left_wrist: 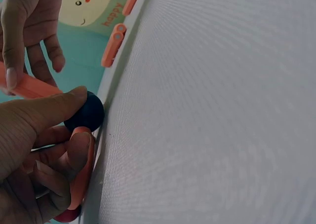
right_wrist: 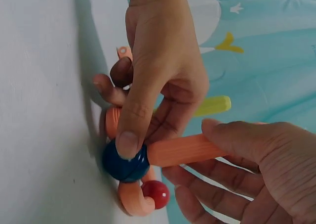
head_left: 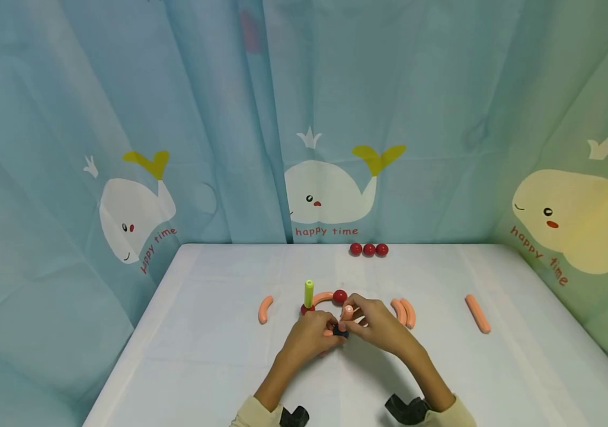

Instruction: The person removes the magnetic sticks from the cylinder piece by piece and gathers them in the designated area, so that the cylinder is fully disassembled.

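Observation:
My left hand (head_left: pixel 308 335) grips a dark blue ball (right_wrist: pixel 124 162) low over the table, its thumb pressed on the ball. In my right hand (head_left: pixel 381 325) a straight orange rod (right_wrist: pixel 182 150) is pinched between thumb and fingers. The rod's end meets the blue ball, and in the head view it stands upright. Curved orange rods (right_wrist: pixel 131 199) run from the ball, one toward a red ball (right_wrist: pixel 156 194). At the ring's far left, a yellow-green rod (head_left: pixel 309 293) stands upright on another red ball (head_left: pixel 306 310), partly hidden by the left hand.
Three red balls (head_left: pixel 369 249) line the table's back edge. One curved orange rod (head_left: pixel 265 309) lies left of the hands, and two more curved rods (head_left: pixel 403 313) lie to the right. Farther right is a straight orange rod (head_left: pixel 477 314). A curtain (head_left: pixel 218 118) surrounds the table (head_left: pixel 192 367).

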A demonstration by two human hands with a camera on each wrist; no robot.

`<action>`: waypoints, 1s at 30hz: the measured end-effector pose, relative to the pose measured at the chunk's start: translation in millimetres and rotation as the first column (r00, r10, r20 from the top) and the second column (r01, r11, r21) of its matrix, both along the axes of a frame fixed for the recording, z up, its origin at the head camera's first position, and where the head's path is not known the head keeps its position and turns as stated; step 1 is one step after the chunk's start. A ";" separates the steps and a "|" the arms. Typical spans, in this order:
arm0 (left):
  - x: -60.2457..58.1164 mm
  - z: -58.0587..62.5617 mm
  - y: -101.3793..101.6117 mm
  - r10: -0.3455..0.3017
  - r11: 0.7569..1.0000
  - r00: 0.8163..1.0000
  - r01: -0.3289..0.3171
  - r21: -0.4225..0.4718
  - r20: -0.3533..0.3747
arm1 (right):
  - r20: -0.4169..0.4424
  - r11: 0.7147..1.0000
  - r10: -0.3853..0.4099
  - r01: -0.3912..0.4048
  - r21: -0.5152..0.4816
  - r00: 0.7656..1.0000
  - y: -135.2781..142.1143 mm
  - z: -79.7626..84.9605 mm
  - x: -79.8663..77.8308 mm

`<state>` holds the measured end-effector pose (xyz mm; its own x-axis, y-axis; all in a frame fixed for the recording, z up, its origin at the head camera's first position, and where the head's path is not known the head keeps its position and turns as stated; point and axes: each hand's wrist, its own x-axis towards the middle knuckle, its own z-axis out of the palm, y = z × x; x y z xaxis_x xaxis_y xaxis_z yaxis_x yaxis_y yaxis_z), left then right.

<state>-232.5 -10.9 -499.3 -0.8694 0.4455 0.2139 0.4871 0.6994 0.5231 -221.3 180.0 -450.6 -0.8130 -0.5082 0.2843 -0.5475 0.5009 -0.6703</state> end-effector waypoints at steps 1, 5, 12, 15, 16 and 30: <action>0.4 0.0 0.2 0.004 1.000 1.000 -0.004 -0.002 -0.003 | 0.008 1.000 -0.005 0.005 -0.001 1.000 1.3 -0.4 0.2; 1.0 -0.3 0.5 0.022 1.000 1.000 -0.022 -0.006 -0.001 | 0.070 0.999 -0.025 0.028 -0.036 0.997 6.9 -4.0 -1.8; 0.4 -0.2 0.9 0.022 1.000 0.999 -0.022 0.008 0.045 | 0.170 0.988 0.038 -0.012 -0.153 0.985 19.6 -15.4 -10.2; 0.0 -0.5 1.2 0.022 1.000 0.998 -0.023 0.017 0.065 | 0.196 0.982 0.062 -0.026 -0.185 0.979 23.2 -20.0 -12.4; 0.1 -0.7 0.9 0.024 1.000 0.997 -0.025 0.018 0.072 | 0.201 0.982 0.066 -0.028 -0.185 0.977 22.9 -20.9 -12.7; 1.5 1.7 1.1 0.026 0.999 0.997 -0.028 0.022 0.067 | 0.070 0.996 0.013 -0.006 -0.089 0.997 13.4 -20.2 -10.6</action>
<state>-231.0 -9.7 -497.6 -0.8937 0.4174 0.1648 0.4317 0.6994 0.5696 -231.9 193.4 -470.8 -0.8278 -0.4914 0.2707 -0.5018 0.4331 -0.7487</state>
